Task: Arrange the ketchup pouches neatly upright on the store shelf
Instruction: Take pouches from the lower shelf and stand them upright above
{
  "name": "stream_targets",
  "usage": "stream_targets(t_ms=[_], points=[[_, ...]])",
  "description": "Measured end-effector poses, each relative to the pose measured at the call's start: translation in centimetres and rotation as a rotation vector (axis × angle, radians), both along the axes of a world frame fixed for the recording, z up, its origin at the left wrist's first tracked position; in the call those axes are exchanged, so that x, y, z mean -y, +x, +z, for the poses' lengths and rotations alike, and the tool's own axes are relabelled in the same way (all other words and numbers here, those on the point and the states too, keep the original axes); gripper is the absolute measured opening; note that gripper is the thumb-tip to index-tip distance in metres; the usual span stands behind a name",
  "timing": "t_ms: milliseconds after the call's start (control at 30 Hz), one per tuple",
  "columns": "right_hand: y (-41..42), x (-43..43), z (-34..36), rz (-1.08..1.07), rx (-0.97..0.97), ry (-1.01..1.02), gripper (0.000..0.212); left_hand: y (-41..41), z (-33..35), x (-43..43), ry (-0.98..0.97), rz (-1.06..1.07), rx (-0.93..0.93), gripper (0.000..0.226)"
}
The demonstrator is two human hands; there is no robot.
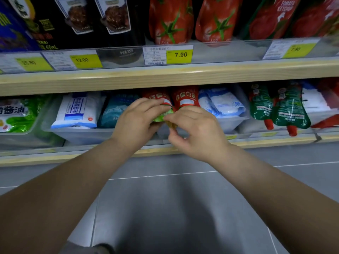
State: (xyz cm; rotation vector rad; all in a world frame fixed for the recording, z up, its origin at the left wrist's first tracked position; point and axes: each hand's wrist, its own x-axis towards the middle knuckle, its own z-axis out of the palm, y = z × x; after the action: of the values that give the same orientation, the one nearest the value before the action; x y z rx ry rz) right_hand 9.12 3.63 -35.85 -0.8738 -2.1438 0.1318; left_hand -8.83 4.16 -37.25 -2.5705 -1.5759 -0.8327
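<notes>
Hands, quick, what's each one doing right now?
Left hand: closed on the left red pouch.
Right hand: fingers pinched at that pouch's lower edge; firm grip cannot be told.

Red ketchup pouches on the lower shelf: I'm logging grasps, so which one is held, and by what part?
The left red pouch, gripped at its lower green-printed end by the left hand and right hand fingertips.

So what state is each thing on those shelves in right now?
Left hand: gripping a red pouch.
Right hand: pinching that pouch's lower edge.
Held red pouch: in the lower-shelf bin, leaning.
Second red pouch: beside it, untouched.
Tomato-print pouches: upright, upper shelf.
Green pouches: caps pointing down.
</notes>
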Motion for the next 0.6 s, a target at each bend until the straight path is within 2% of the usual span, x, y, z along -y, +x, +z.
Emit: stream_targets(t_ms=[100, 167, 233, 300, 367, 467, 533, 600], points=[[0.8, 0.0, 1.0, 0.018, -0.120, -0.073, 0.039, 1.1, 1.2, 0.6, 0.060, -0.038, 0.058, 0.034], [1.5, -0.3, 0.9, -0.026, -0.223, -0.138, 0.061, 1.8, 2.1, 0.7, 0.098, -0.018, 0.119, 0.031], [1.9, -0.4, 0.4, -0.092, -0.344, -0.297, 0.084, 2.2, 3.1, 0.6, 0.115, 0.027, 0.194, 0.028], [1.8, -0.5, 0.0, -0.144, -0.399, -0.466, 0.094, 2.6, 4.0, 0.4, 0.122, 0.057, 0.242, 0.028], [1.5, -0.7, -0.2, -0.156, -0.371, -0.556, 0.094, 3.0, 4.8, 0.4, 0.131, 0.073, 0.308, 0.031], [1.1, -0.9, -0.1, -0.172, -0.331, -0.625, 0.085, 4.1, 6.3, 0.5, -0.001, 0.118, 0.598, 0.030], [1.1, -1.0, 0.1, -0.183, -0.379, -0.697, 0.075, 4.9, 7.0, 0.3, -0.073, 0.122, 0.736, 0.028], [1.1, -1.1, 0.3, -0.191, -0.456, -0.734, 0.067, 5.7, 7.8, -0.1, -0.078, 0.095, 0.783, 0.023]])
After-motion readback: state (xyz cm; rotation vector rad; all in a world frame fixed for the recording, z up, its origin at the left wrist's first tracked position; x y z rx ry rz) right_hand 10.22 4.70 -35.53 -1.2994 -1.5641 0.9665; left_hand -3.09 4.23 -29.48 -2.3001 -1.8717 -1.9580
